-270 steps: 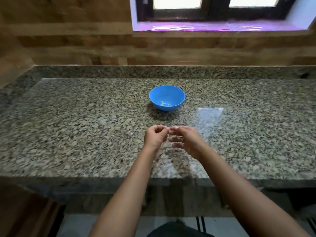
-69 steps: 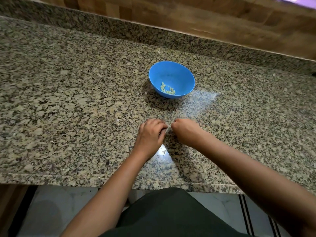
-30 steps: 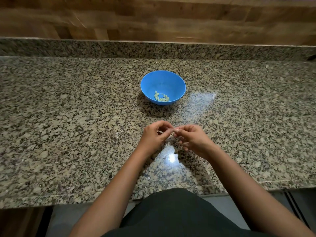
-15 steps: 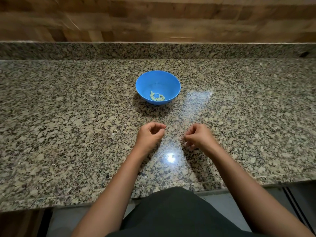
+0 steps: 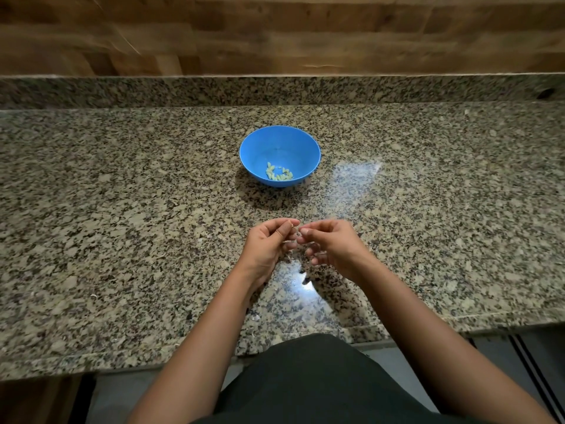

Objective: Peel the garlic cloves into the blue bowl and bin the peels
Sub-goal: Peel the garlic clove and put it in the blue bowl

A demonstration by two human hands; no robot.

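The left hand (image 5: pixel 269 244) is curled, its thumb and forefinger pinching a small pale garlic clove (image 5: pixel 294 224) at the fingertips. The right hand (image 5: pixel 331 244) faces it with its fingers also curled and its thumb and forefinger pinched onto the same clove from the other side. The other fingers of both hands are folded in beneath. The piece is so tiny in this view that I cannot tell skin from flesh on it. Both hands hover just above the speckled brown-and-black granite table (image 5: pixel 122 209), fingertips touching, with both bare forearms reaching in from the near edge.

Below the hands a bright spot of reflected light (image 5: pixel 305 287) shines on the polished stone. A few pale flecks lie on the table near the front, one of them (image 5: pixel 256 317) close to the left forearm.

Beyond the hands, well apart from them and slightly left of where they meet, stands the round blue plastic bowl (image 5: pixel 256 146), upright on the table. A small heap of pale yellow-green peeled cloves (image 5: pixel 278 174) lies at its bottom. A paler reflection (image 5: pixel 351 182) sits on the stone just right of the bowl.

A low granite upstand (image 5: pixel 275 90) runs along the back of the table. Above it rises a wall of brown wooden planks (image 5: pixel 275 35). At the near edge, a dark garment (image 5: pixel 305 381) on the person shows between the arms.
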